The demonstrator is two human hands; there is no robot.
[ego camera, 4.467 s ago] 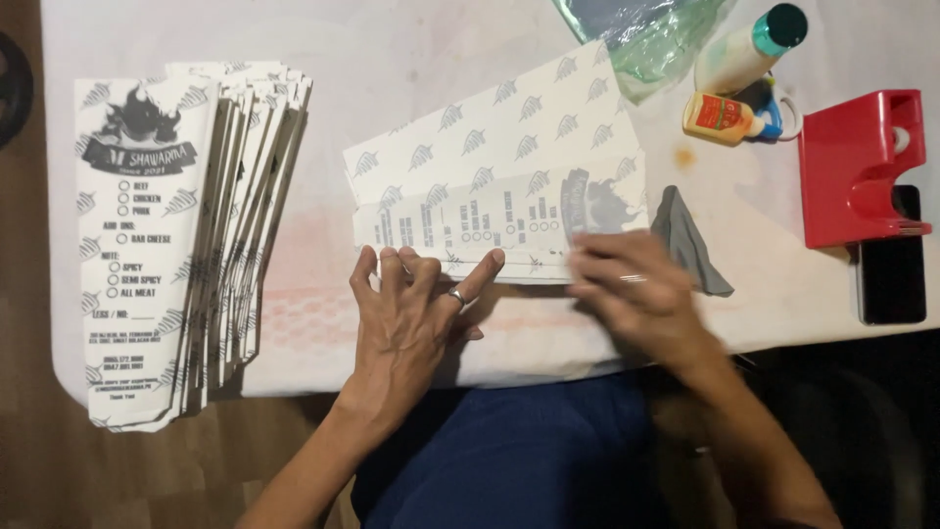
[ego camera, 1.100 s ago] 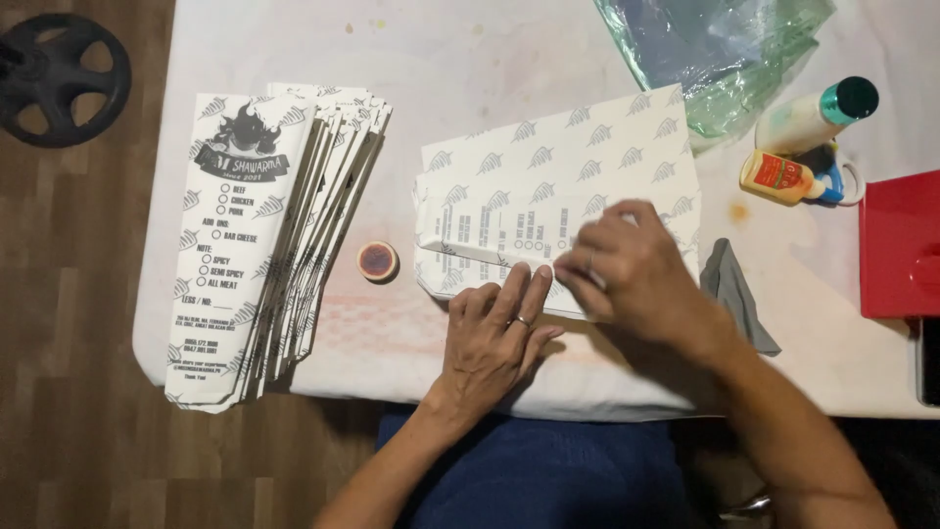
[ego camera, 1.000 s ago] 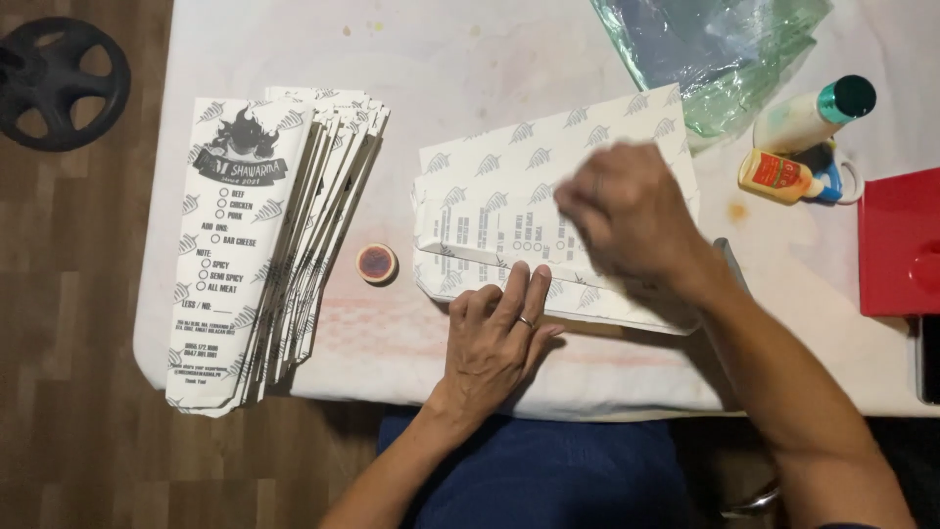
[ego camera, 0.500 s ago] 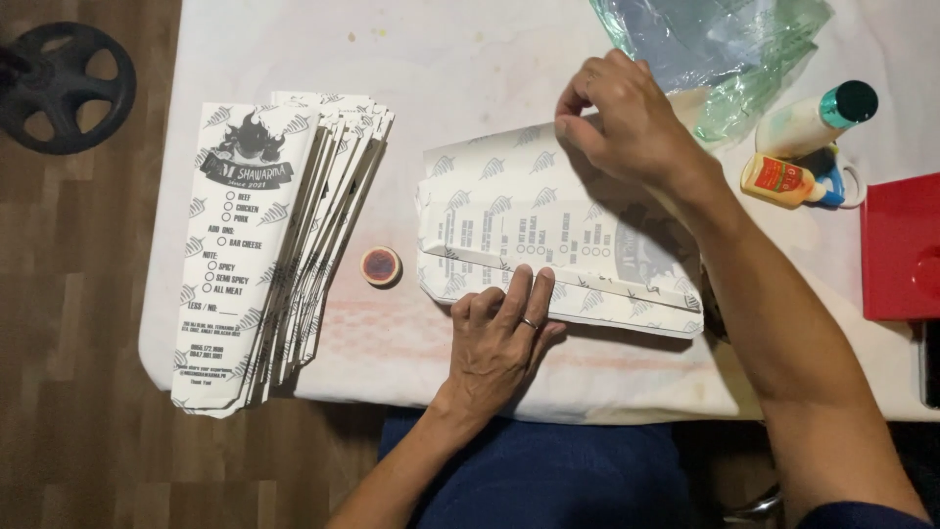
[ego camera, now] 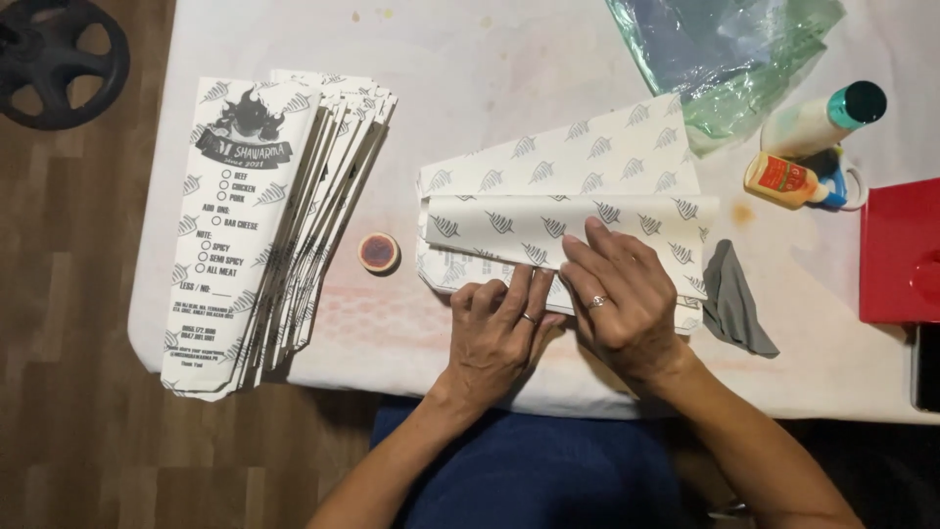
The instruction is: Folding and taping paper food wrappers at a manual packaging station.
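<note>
A white printed paper sheet (ego camera: 558,186) with a leaf pattern lies on the white table (ego camera: 509,59), its upper flap folded down over the middle. My left hand (ego camera: 499,338) presses flat on the sheet's lower edge, fingers together. My right hand (ego camera: 627,304) lies beside it with fingers spread on the folded flap. Both hands wear a ring. A fanned stack of finished printed paper sleeves (ego camera: 264,225) sits at the left of the table.
A small round red-filled cap (ego camera: 379,252) lies left of the sheet. A grey cloth (ego camera: 734,304), two glue bottles (ego camera: 798,181), a crumpled clear plastic bag (ego camera: 725,49) and a red box (ego camera: 901,250) stand at the right. A black wheel (ego camera: 59,59) rests on the wooden floor.
My right hand went up to the sheet's far edge, folded the top flap down toward me, and now presses on it. My left hand stayed on the lower edge.
</note>
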